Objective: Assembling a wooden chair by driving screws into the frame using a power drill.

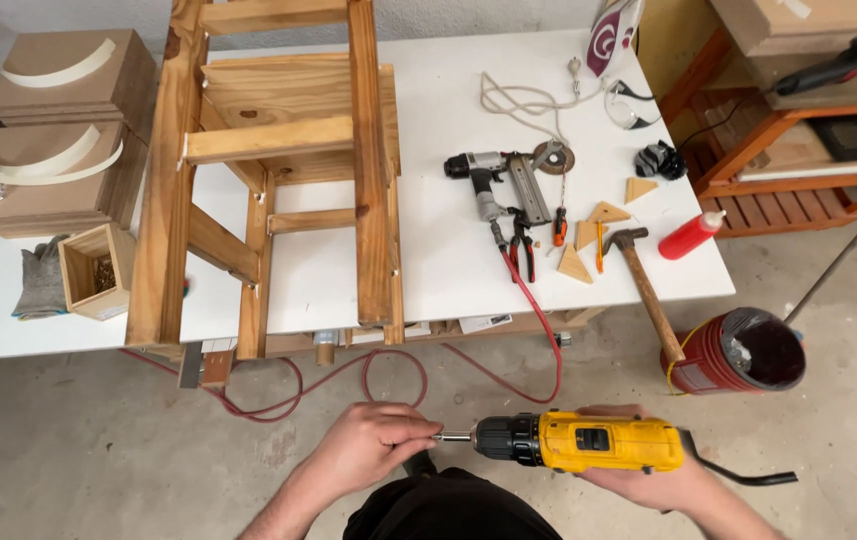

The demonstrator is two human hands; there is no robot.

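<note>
My right hand [660, 478] grips the handle of a yellow and black cordless drill [588, 442], held level with its chuck pointing left. The fingertips of my left hand [373, 448] pinch the bit at the drill's tip [445, 437]. Both hands are low in the view, over the concrete floor in front of a white table [448, 250]. On the table's left half lies a wooden chair frame [278, 170] on its side.
On the table right of the frame lie a nail gun [493, 180], pliers [521, 245], a hammer [643, 285], small wooden triangles [576, 262] and a red squeeze bottle [690, 236]. A red air hose [368, 385] loops over the floor. A red bucket [738, 352] stands at right, a small wooden box [96, 270] at left.
</note>
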